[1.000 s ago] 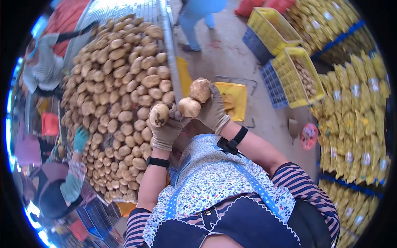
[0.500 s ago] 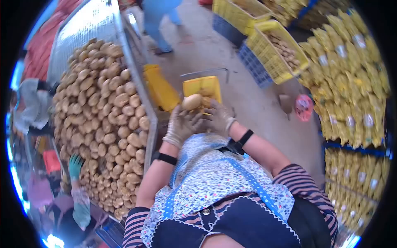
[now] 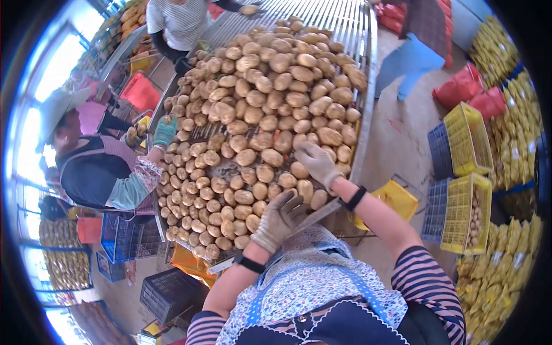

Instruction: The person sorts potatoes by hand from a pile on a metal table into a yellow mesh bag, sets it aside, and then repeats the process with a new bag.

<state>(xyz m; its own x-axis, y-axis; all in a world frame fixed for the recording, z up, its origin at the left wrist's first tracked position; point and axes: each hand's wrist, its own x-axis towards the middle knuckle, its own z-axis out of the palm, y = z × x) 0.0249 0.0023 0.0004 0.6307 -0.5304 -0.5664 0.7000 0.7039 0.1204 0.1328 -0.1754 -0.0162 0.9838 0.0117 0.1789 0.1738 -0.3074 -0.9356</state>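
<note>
A large heap of potatoes point(image 3: 261, 121) covers the slatted metal table point(image 3: 368, 86) before me. My left hand point(image 3: 279, 223), in a pale glove with soiled fingertips, is at the table's near edge beside the closest potatoes. Its fingers are apart and hold nothing I can see. Farther in, my right hand point(image 3: 318, 165), also gloved, lies over potatoes at the right of the heap. Its fingers are stretched to the left and touch or hover just above them; no potato shows in its grasp.
Across the table at left, a co-worker's green-gloved hand point(image 3: 165, 131) touches potatoes. Another person point(image 3: 178, 29) stands at the far side. To my right are a yellow bin point(image 3: 391, 204), yellow crates point(image 3: 467, 213) and stacked yellow bags point(image 3: 494, 287). A dark crate point(image 3: 172, 293) sits lower left.
My view has swung left from the yellow bin to the potato table. Both hands have moved from the bin to the heap, and the potato at my hands there is out of them.
</note>
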